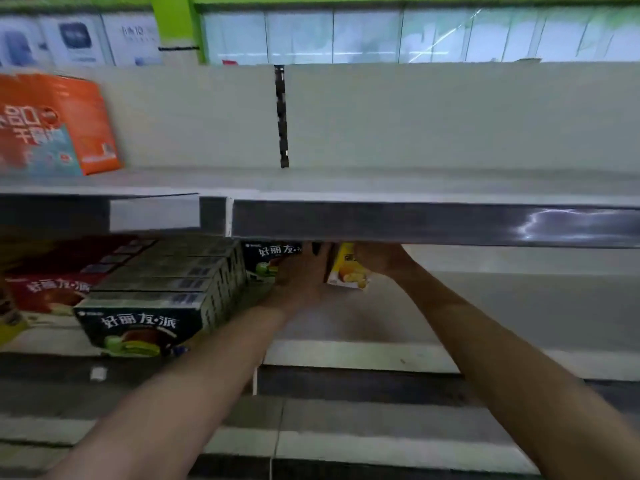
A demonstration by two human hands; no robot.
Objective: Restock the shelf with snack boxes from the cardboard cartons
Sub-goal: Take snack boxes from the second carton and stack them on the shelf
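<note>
The biggest thing in front of me was the shelving: the upper shelf (415,181) ran bare across the frame toward three o'clock, its dark price rail (415,221) cutting off the top of everything below. At ten o'clock on it stood an orange gift bag (69,119). On the lower shelf (485,306), from eight to nine o'clock, sat the row of dark green pie boxes (156,289), packed face to back, with a red pie box (52,285) just beside them at nine.

At the centre, deep under the rail, both hands met. My left hand (301,275) lay flat against a dark green pie box (263,259) at the back end of the row, fingers extended and pressing rather than curled, as far as the blur let me judge. My right hand (381,259) gripped a yellow snack box (348,270), upright and slightly tilted, touching the left hand's edge. No carton was in view.

I judged the step to be seating the yellow box beside the green row. To do it well, I would have kept the left hand bracing the green boxes so they could not topple, set the yellow box square on its base, face outward, then slid it snug against the neighbour before releasing.
</note>
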